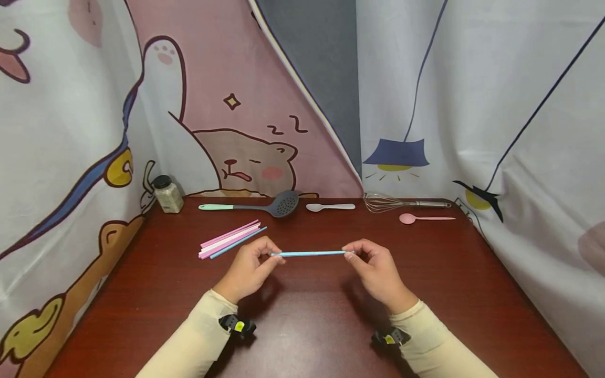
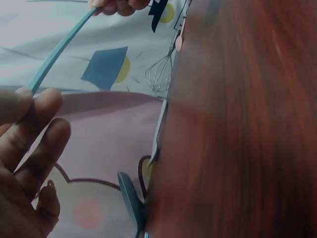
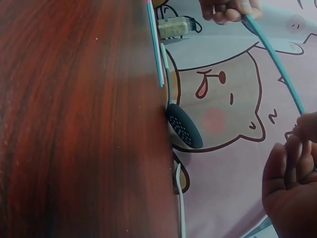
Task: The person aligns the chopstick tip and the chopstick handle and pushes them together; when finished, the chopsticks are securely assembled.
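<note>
Between both hands a light blue drinking straw (image 1: 312, 254) is stretched level above the table. My left hand (image 1: 249, 268) pinches its left end between thumb and fingertips. At the other end, my right hand (image 1: 379, 273) pinches the straw in the same way. Both wrist views show the straw (image 2: 62, 49) raised off the tabletop, with the far hand at its other end. Just behind the left hand lies a bunch of straws (image 1: 231, 240), pink, white and blue, side by side and slanting up to the right.
Along the table's back edge lie a grey slotted skimmer (image 1: 284, 204) with a mint handle, a white spoon (image 1: 331, 207), a wire whisk (image 1: 402, 203) and a pink spoon (image 1: 425, 218). A black-lidded jar (image 1: 168, 195) stands at the back left. Printed curtains (image 1: 321, 94) enclose the dark red table (image 1: 312, 331).
</note>
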### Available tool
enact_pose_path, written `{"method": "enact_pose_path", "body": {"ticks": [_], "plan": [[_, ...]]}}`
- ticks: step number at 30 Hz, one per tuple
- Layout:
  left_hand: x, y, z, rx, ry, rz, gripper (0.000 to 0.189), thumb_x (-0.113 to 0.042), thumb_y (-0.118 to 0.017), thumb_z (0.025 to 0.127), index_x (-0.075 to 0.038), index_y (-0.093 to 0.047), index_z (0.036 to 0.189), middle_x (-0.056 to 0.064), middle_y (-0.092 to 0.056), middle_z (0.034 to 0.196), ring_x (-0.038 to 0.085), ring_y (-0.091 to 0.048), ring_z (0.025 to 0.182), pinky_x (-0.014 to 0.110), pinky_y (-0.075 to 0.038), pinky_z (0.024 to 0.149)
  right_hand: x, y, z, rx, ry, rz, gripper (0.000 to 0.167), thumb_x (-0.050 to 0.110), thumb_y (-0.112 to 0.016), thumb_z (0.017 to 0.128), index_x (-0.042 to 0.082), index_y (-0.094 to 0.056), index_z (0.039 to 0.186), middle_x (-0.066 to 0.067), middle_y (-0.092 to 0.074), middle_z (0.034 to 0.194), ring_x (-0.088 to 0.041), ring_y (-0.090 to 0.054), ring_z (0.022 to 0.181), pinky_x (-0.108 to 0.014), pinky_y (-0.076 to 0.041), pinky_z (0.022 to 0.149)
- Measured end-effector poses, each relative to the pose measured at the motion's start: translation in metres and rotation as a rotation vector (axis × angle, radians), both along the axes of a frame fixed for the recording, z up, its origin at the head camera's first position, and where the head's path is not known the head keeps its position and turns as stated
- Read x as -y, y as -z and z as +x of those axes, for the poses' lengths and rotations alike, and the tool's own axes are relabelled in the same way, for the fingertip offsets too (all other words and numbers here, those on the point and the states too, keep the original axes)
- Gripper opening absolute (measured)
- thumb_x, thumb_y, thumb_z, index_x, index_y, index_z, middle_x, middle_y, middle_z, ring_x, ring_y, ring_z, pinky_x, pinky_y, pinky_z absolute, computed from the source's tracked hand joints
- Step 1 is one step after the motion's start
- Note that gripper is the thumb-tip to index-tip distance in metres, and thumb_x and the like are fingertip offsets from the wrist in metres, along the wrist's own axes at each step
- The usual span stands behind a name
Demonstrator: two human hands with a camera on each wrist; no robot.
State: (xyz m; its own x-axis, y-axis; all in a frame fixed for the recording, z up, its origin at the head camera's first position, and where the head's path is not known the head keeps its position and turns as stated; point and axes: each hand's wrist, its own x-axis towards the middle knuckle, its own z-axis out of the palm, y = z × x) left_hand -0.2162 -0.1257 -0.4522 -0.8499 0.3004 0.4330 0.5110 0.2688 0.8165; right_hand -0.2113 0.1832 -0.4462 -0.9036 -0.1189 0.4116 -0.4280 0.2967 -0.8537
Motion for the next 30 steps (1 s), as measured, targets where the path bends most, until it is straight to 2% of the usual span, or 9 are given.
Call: {"method": "enact_pose_path", "body": {"ticks": [4, 7, 11, 14, 17, 22, 26, 30], "plan": [[0.016, 0.002, -0.009, -0.006, -0.051, -0.097, 0.01, 0.0, -0.07, 0.098, -0.01, -0.068, 0.098, -0.002, -0.078, 0.09, 0.013, -0.072, 0.086, 0.03, -0.055, 0.077, -0.001, 0.0, -0.002, 0.027, -0.01, 0.012, 0.006, 0.002, -0.073, 0.097, 0.004, -0.076, 0.102, -0.005, -0.066, 0.086, -0.008, -0.059, 0.078, -0.022, -0.049, 0.068], [0.031, 0.007, -0.018, 0.012, -0.139, -0.154, 0.01, -0.001, -0.07, 0.098, -0.011, -0.068, 0.097, -0.003, -0.077, 0.089, 0.012, -0.071, 0.086, 0.031, -0.054, 0.077, -0.003, 0.001, -0.003, 0.04, -0.006, 0.016, 0.007, 0.002, -0.073, 0.096, 0.003, -0.076, 0.102, -0.005, -0.065, 0.085, -0.009, -0.059, 0.078, -0.022, -0.049, 0.069], [0.05, 0.014, -0.027, 0.072, -0.232, -0.206, 0.007, -0.005, -0.07, 0.099, -0.011, -0.067, 0.098, -0.002, -0.076, 0.089, 0.012, -0.069, 0.085, 0.03, -0.052, 0.076, -0.003, 0.001, -0.002, 0.048, -0.009, 0.016, 0.007, 0.003, -0.073, 0.097, 0.004, -0.076, 0.102, -0.005, -0.066, 0.086, -0.01, -0.059, 0.078, -0.022, -0.049, 0.069], [0.059, 0.018, -0.032, 0.094, -0.263, -0.238, 0.006, -0.007, -0.071, 0.099, -0.01, -0.066, 0.098, 0.0, -0.075, 0.09, 0.014, -0.063, 0.081, 0.03, -0.049, 0.074, -0.004, 0.0, -0.001, 0.054, -0.013, 0.014, 0.007, 0.004, -0.073, 0.097, 0.004, -0.076, 0.103, -0.005, -0.066, 0.087, -0.012, -0.06, 0.078, -0.023, -0.049, 0.069], [0.067, 0.02, -0.035, 0.06, -0.287, -0.291, 0.008, -0.007, -0.073, 0.097, -0.011, -0.065, 0.096, 0.003, -0.07, 0.091, 0.018, -0.058, 0.081, 0.033, -0.046, 0.074, -0.004, 0.0, 0.0, 0.059, -0.008, 0.015, 0.007, 0.003, -0.072, 0.097, 0.003, -0.076, 0.103, -0.005, -0.067, 0.087, -0.013, -0.06, 0.079, -0.023, -0.049, 0.07], [0.081, 0.024, -0.039, 0.006, -0.332, -0.428, 0.015, -0.01, -0.078, 0.093, -0.016, -0.064, 0.088, 0.005, -0.065, 0.098, 0.029, -0.06, 0.099, 0.046, -0.041, 0.085, -0.005, -0.001, -0.002, 0.06, 0.0, 0.013, 0.007, 0.003, -0.072, 0.097, 0.003, -0.076, 0.102, -0.006, -0.068, 0.088, -0.013, -0.06, 0.08, -0.023, -0.05, 0.071], [0.091, 0.025, -0.038, 0.034, -0.367, -0.534, 0.018, -0.018, -0.08, 0.091, -0.019, -0.064, 0.084, 0.006, -0.064, 0.101, 0.035, -0.059, 0.105, 0.055, -0.036, 0.086, -0.005, -0.001, -0.002, 0.061, -0.001, 0.007, 0.007, 0.002, -0.072, 0.097, 0.002, -0.076, 0.103, -0.006, -0.068, 0.089, -0.013, -0.06, 0.08, -0.023, -0.05, 0.071], [0.101, 0.028, -0.038, 0.097, -0.393, -0.627, 0.019, -0.022, -0.08, 0.091, -0.018, -0.064, 0.082, 0.007, -0.064, 0.1, 0.035, -0.059, 0.103, 0.056, -0.036, 0.084, -0.006, 0.0, -0.002, 0.063, 0.007, 0.002, 0.007, 0.002, -0.071, 0.097, 0.002, -0.076, 0.103, -0.006, -0.067, 0.089, -0.011, -0.06, 0.08, -0.022, -0.049, 0.071]]}}
